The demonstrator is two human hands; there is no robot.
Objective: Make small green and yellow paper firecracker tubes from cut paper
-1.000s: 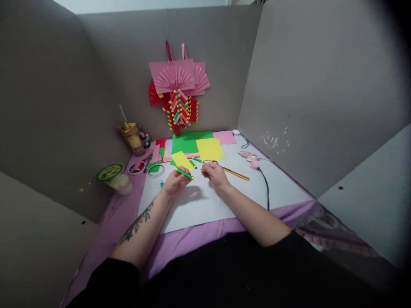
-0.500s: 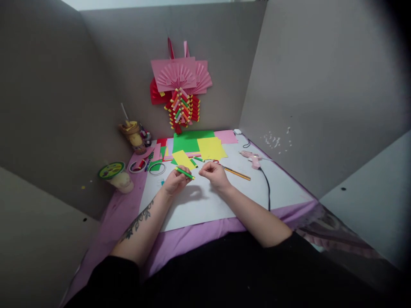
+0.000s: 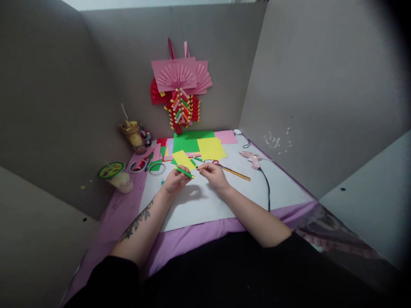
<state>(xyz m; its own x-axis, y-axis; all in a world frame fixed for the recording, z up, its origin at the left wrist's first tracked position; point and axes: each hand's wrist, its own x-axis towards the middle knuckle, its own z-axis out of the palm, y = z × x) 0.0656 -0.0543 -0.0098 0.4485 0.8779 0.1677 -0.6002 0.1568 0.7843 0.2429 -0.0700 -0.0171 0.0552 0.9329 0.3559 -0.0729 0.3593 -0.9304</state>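
Observation:
Between the thumb and fingers of my left hand (image 3: 175, 181) is a green paper roll (image 3: 184, 172) with yellow ends, tilted down to the right. My right hand (image 3: 214, 174) is pinched just right of the roll's end; what its fingertips hold, if anything, is too small to make out. Behind my hands lie two short green rolls (image 3: 198, 159) and a yellow paper strip (image 3: 183, 160). A yellow pencil (image 3: 236, 173) and red-handled scissors (image 3: 216, 162) lie beyond my right hand, partly hidden by it.
Green (image 3: 192, 140) and yellow sheets (image 3: 212, 148) lie at the back. A pink glue gun (image 3: 253, 159) with a black cord is at the right. Two drink cups (image 3: 122, 182) and tape rolls (image 3: 157, 169) stand left. Paper fans (image 3: 177, 75) hang on the wall.
My right hand's fingertips have moved slightly left, closer to the roll's end. My left hand and the roll have barely moved.

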